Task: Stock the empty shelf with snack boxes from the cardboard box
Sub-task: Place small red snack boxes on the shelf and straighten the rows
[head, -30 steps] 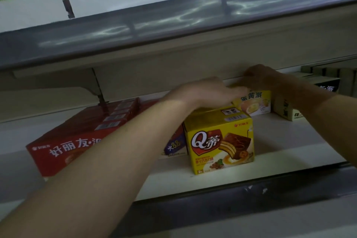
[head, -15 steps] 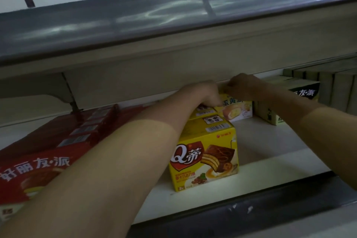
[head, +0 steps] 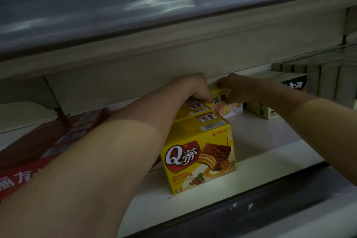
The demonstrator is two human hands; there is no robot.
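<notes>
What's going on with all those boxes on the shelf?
A person is putting snack boxes on a shop shelf. Both arms reach toward the back, where the left hand and the right hand hold a pale yellow cake box by its two ends. It sits behind and a little right of the yellow Q box standing at the front. Red boxes lie on the left, and dark green boxes stand on the right.

Yellow snack box (head: 199, 152), red boxes (head: 29, 160)
</notes>
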